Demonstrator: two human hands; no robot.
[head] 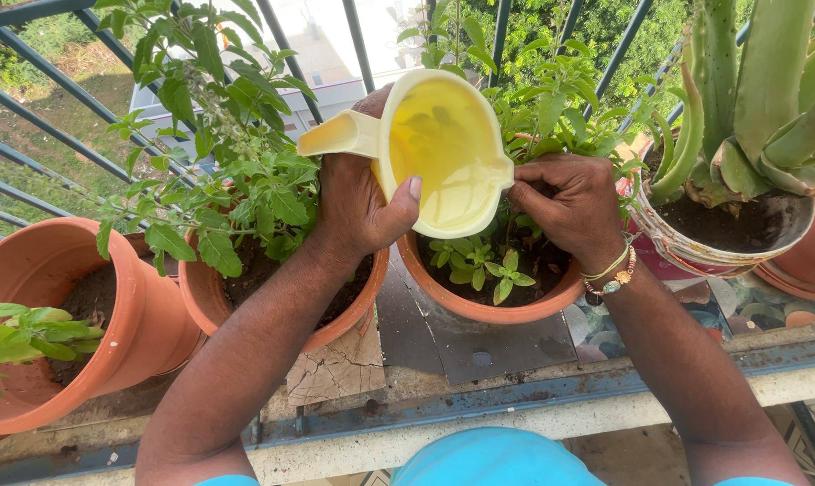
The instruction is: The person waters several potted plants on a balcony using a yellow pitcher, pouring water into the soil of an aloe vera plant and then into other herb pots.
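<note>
My left hand (pixel 358 202) grips a pale yellow plastic jug (pixel 439 148) by its body, thumb on the rim, tilted over a terracotta pot (pixel 488 306) of small green plants (pixel 484 261). The jug's handle sticks out to the left. My right hand (pixel 574 202), with thread bracelets on the wrist, rests at the jug's spout, fingers curled down among the plant stems over the soil. Whether water is flowing is hidden by the jug and hand.
A second terracotta pot (pixel 205 297) with a leafy herb (pixel 237 171) sits left of it, and a larger one (pixel 147 315) at far left. An aloe (pixel 767 99) in a patterned pot (pixel 722 252) stands right. All rest on a ledge (pixel 515 396) before a metal railing (pixel 57 135).
</note>
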